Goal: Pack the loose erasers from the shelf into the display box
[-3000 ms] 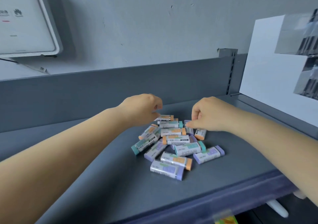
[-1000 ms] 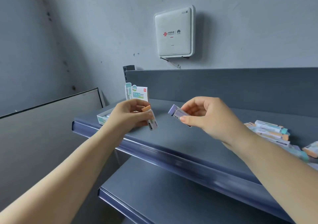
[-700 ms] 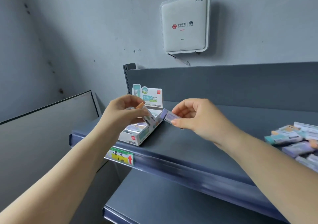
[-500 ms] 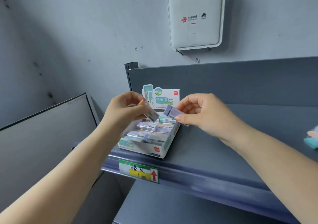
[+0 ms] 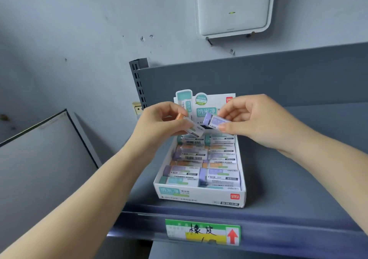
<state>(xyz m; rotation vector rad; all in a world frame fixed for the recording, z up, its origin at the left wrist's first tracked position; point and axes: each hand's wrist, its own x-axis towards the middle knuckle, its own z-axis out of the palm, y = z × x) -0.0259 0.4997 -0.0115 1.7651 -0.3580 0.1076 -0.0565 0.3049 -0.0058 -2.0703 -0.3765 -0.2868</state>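
Note:
A white display box (image 5: 199, 197) sits near the left end of the grey shelf (image 5: 288, 189), holding several wrapped erasers (image 5: 201, 165) in rows. My left hand (image 5: 157, 125) pinches an orange-ended eraser (image 5: 192, 126) over the box's back rows. My right hand (image 5: 256, 121) pinches a purple-ended eraser (image 5: 216, 121) beside it, also above the back of the box. Both erasers hang in the air just in front of the box's upright header card (image 5: 203, 105).
The shelf's back panel (image 5: 258, 79) rises behind the box, with a slotted upright (image 5: 139, 83) at its left end. A white router (image 5: 233, 8) hangs on the wall above. A green price label (image 5: 203, 233) sticks on the shelf's front edge.
Both hands took an eraser from the loose pile on the right and carried it left. They now hover over the back of the display box, and the pile is out of view.

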